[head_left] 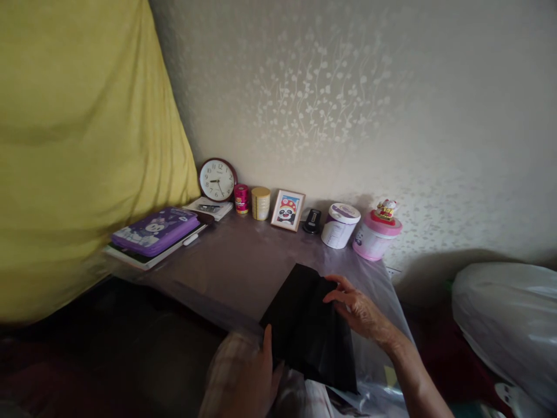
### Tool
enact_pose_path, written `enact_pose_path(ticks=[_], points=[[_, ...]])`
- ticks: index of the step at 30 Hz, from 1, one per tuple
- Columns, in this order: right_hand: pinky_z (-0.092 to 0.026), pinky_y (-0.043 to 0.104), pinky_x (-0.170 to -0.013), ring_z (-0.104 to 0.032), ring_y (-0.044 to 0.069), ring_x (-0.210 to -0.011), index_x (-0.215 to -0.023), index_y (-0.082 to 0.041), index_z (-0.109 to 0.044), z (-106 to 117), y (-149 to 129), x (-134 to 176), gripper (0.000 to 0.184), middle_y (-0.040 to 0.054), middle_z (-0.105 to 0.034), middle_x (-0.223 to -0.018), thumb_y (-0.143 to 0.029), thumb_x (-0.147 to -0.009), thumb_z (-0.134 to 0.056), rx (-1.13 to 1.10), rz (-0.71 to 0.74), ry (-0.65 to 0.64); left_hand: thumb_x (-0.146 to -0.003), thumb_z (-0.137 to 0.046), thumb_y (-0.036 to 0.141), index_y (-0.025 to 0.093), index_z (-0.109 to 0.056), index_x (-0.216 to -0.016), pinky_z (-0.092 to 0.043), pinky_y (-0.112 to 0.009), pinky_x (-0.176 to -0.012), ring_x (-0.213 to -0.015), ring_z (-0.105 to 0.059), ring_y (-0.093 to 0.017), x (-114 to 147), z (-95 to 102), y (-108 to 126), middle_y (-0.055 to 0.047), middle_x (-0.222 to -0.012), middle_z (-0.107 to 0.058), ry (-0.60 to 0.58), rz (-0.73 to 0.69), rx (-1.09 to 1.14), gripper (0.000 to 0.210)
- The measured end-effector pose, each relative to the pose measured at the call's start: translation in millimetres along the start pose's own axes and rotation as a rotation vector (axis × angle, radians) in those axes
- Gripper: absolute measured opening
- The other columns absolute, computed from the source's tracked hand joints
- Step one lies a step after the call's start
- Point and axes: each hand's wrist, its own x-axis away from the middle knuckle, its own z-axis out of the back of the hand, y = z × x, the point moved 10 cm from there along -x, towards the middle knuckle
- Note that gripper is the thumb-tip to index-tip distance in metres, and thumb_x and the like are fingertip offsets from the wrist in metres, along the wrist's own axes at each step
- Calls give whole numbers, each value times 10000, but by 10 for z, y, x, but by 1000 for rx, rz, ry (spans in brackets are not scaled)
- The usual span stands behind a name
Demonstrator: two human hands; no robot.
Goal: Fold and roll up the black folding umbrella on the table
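A black folded sheet (304,325), which could be cloth or a thin bag, is held over the front edge of the table (243,255), with a crease along its middle. My left hand (261,371) grips its lower left edge, the thumb on top and the other fingers partly hidden underneath. At the upper right edge, my right hand (352,305) pinches the sheet between thumb and fingers. Something white, partly hidden, shows below the sheet's lower edge.
Along the wall stand a clock (218,180), a pink can (241,199), a yellow-lidded jar (261,204), a panda picture frame (288,210), a black stapler-like object (312,221), a white tub (340,226) and a pink-lidded tub (375,239). A purple case (156,229) lies left.
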Motion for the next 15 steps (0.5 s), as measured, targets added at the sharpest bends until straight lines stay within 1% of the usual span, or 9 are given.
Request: enact_pose_path(ticks=[4, 7, 10, 13, 15], points=[[-457, 361, -916, -540, 208, -1110, -846, -246, -645, 59, -47, -39, 205, 55, -487, -1289, -141, -835, -469, 25, 18, 22, -880, -386, 208, 73, -81, -1444, -426, -245, -816, -936, -639, -176, -35, -64, 1, -120, -1047, -688, -39, -18, 65, 655], [-468, 349, -900, -568, 197, -1069, -883, -248, -616, 158, -82, -81, 194, 62, -519, -1258, -198, -885, -428, 20, 29, 72, -869, -401, 204, 96, -117, -1444, -413, -251, -851, -993, -622, -183, -44, -45, 12, -118, -1105, -669, -22, -27, 51, 651], [-482, 329, -869, -594, 176, -1010, -952, -244, -560, 211, -111, -167, 211, 77, -528, -1240, -214, -921, -353, 0, 35, 103, -864, -406, 204, 84, -119, -1443, -416, -253, -852, -1000, -621, -187, -51, -40, 25, -123, -1107, -668, -17, -35, 51, 657], [-482, 311, -860, -588, 169, -1006, -973, -237, -520, 173, -163, -317, 201, 79, -548, -1186, -216, -933, -323, -20, 72, 110, -861, -407, 201, 74, -106, -1442, -436, -261, -807, -961, -638, -197, -61, -56, 13, -127, -1068, -681, -23, -25, 51, 666], [-486, 303, -839, -596, 167, -959, -981, -235, -513, 74, -191, -446, 191, 68, -578, -1093, -218, -934, -328, -11, 92, 83, -862, -407, 199, 82, -113, -1442, -443, -270, -773, -937, -645, -209, -63, -54, 5, -128, -1063, -681, -15, -21, 15, 660]])
